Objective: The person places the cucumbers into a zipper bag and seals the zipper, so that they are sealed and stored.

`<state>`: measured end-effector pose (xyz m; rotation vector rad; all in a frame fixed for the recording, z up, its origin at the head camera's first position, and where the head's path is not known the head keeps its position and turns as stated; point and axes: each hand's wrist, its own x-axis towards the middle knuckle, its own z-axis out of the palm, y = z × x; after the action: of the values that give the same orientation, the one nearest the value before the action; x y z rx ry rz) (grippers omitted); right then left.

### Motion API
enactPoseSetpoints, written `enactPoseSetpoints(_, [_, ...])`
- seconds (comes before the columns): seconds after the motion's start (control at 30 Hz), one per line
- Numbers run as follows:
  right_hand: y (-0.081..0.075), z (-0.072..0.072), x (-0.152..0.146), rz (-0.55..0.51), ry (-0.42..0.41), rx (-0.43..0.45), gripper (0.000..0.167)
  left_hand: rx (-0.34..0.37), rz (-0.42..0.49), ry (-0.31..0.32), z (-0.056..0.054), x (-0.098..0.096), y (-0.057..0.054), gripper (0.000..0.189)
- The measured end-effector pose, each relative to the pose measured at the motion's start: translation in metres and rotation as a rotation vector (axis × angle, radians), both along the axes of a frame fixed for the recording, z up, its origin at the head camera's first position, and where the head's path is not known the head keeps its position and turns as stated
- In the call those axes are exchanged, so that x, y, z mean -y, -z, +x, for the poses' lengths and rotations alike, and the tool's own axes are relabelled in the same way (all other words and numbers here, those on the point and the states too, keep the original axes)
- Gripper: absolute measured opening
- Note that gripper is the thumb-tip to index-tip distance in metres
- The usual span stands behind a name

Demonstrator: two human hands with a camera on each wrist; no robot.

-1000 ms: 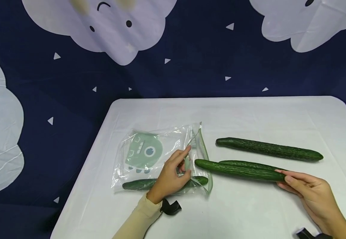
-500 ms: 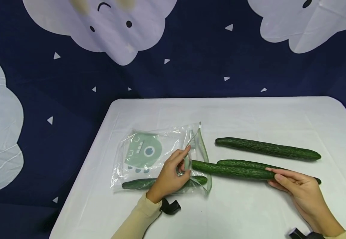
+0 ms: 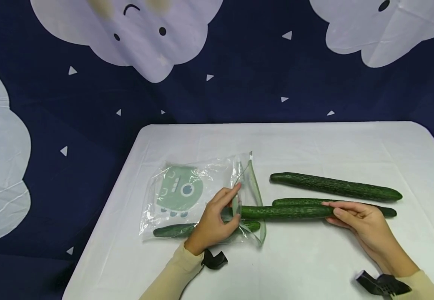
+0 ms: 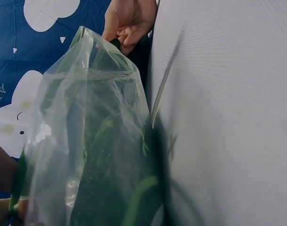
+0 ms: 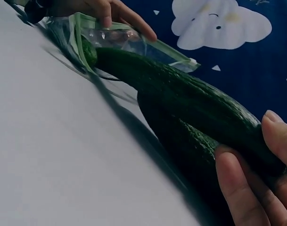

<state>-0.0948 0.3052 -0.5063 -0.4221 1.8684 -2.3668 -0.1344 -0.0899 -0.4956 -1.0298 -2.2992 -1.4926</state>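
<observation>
My left hand (image 3: 214, 223) grips the green-edged mouth of a clear zip bag (image 3: 220, 173), lifting its upper side so the opening gapes to the right. A one-eyed green monster is printed on the bag. Inside, along its near side, lies one cucumber (image 3: 171, 231). Between thumb and fingers, my right hand (image 3: 365, 227) pinches the right end of another cucumber (image 3: 288, 212). Its left end is inside the bag's mouth, partly hidden behind my left hand. In the right wrist view this held cucumber (image 5: 181, 92) slants above a second one (image 5: 190, 141) on the table.
Just behind the held cucumber lies a loose cucumber (image 3: 389, 212), partly covered by my right hand. Farther back rests another cucumber (image 3: 334, 186). The white-covered table (image 3: 295, 266) ends at a dark blue curtain (image 3: 239, 100) with clouds. Black camera mounts (image 3: 383, 285) sit on both wrists.
My right hand has moved left with the cucumber, whose left end has passed from the bag's mouth to inside it. The left hand keeps its hold on the bag.
</observation>
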Motion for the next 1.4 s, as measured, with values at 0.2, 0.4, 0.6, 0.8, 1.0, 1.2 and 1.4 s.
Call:
enactPoseSetpoints(0.2, [0.002,-0.018,0.015,0.036,-0.055,0.038,0.029,-0.032,0.004,0.016,0.0,0.002,0.001,0.078])
enactPoseSetpoints(0.4, [0.002,-0.035,0.04,0.034,-0.093,0.021,0.027,-0.033,-0.007,0.013,-0.001,0.0,0.001,0.077])
enactPoseSetpoints(0.6, [0.002,-0.039,0.055,0.032,-0.096,0.011,0.025,-0.033,-0.022,0.005,-0.001,-0.004,0.0,0.077])
enactPoseSetpoints(0.8, [0.0,-0.039,0.067,0.248,-0.068,0.053,0.028,-0.031,-0.026,0.004,0.0,-0.002,-0.002,0.077])
enactPoseSetpoints(1.0, [0.001,-0.04,0.081,0.336,-0.101,0.042,0.028,-0.029,-0.03,-0.003,0.001,0.0,0.0,0.078])
enactPoseSetpoints(1.2, [0.002,-0.043,0.103,0.358,-0.126,0.018,0.026,-0.034,-0.028,-0.01,0.001,0.001,0.0,0.078])
enactPoseSetpoints(1.4, [0.004,-0.042,0.126,0.394,-0.133,-0.015,0.025,-0.052,-0.028,0.0,0.0,0.0,-0.001,0.076])
